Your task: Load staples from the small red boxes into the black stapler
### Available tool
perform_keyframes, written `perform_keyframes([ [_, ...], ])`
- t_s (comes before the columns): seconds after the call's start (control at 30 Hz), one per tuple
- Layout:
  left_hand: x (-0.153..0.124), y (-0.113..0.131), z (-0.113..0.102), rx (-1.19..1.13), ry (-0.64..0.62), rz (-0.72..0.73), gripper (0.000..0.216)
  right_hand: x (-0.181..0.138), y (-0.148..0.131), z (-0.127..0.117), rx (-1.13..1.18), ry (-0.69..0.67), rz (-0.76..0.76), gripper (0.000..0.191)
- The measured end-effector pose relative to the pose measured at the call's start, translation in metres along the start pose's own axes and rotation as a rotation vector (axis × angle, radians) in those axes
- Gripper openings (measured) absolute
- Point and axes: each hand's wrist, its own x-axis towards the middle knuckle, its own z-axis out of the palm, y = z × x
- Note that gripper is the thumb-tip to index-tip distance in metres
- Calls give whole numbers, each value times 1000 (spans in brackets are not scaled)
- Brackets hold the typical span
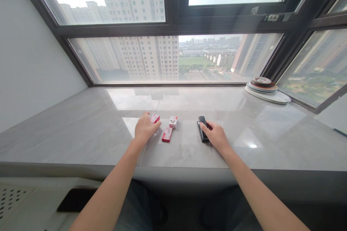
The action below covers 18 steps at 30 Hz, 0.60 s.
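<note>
On the grey stone sill (81, 130): left hand (144, 128), fingers curled on a small red-white box (155, 118); right hand (216, 135), fingers loosely touching a black stapler (202, 127), neither lifted.

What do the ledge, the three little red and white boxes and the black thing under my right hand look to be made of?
Ledge: polished stone or stone-look slab, grey-veined, mirroring the window.
Boxes: probably printed card, sharp folded edges, slight sheen; the left hand touches one.
Black object under the right hand: likely plastic or painted metal, smooth dark finish; too small to tell.
</note>
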Motion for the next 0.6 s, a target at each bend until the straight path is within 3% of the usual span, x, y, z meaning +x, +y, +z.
perform_keyframes([
  [0.1,10,-2,3,8,-3,16,63,0,0,1,10,-11,15,51],
  [0.2,3,-4,-3,-17,42,36,57,0,1,1,8,-10,12,50],
  [0.33,-27,-19,-23,4,166,53,57,0,2,1,4,-3,1,50],
  [0.47,-62,-39,-38,125,70,-26,58,0,4,1,2,-12,10,51],
  [0.6,-87,-24,-32,162,158,69,41,0,4,2,1,-3,10,51],
])
